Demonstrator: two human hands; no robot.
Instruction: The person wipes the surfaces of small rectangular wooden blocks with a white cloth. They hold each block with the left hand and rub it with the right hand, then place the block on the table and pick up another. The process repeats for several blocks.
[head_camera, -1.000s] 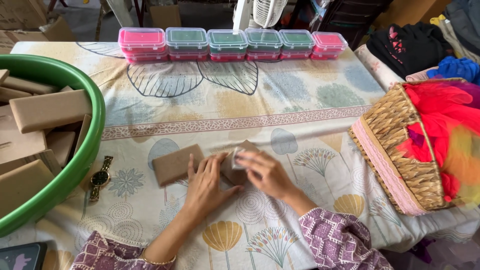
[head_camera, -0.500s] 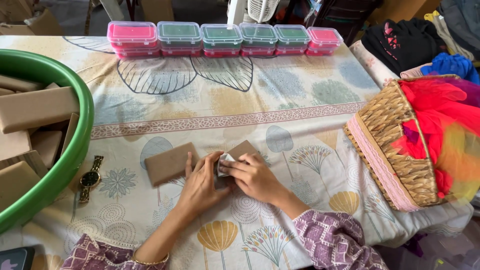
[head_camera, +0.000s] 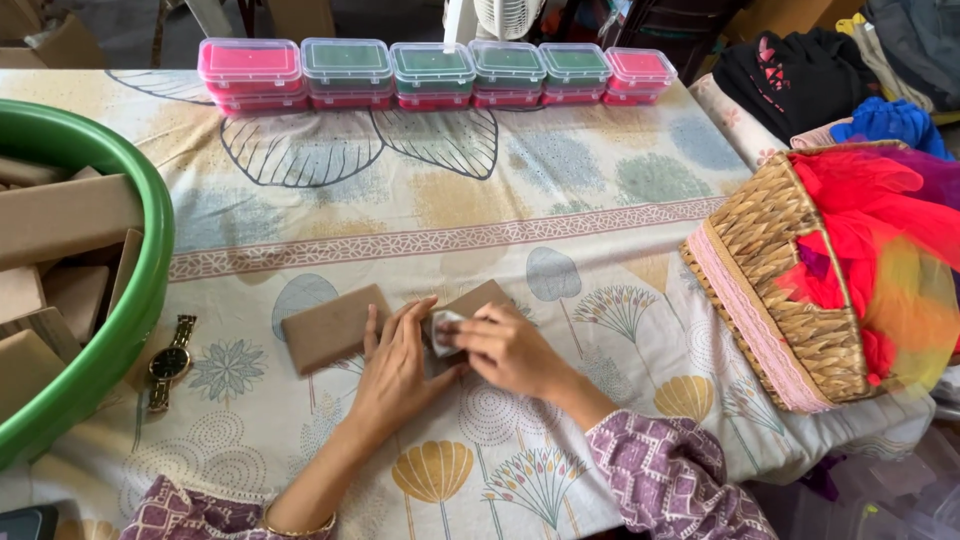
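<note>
Since a second ago both hands have stayed on the cardboard box (head_camera: 470, 305) near the table's (head_camera: 560, 210) front edge: left hand (head_camera: 395, 365) flat against it, right hand (head_camera: 505, 350) pinching a small white piece (head_camera: 443, 328).

Your hands meet on a small box (head_camera: 470, 305) mid-tabletop (head_camera: 560, 210); a second box (head_camera: 333, 327) lies left of it, then a wristwatch (head_camera: 170, 362), a tub (head_camera: 120, 330); basket (head_camera: 770, 290) right; containers (head_camera: 435, 72) behind.

The left hand (head_camera: 395, 365) and right hand (head_camera: 505, 350) cover most of a small brown box (head_camera: 478, 300) — what the pale piece (head_camera: 445, 325) between the fingers is cannot be told. The green tub (head_camera: 120, 330) is cut by the left edge, the wicker basket (head_camera: 770, 290) by the right.
</note>
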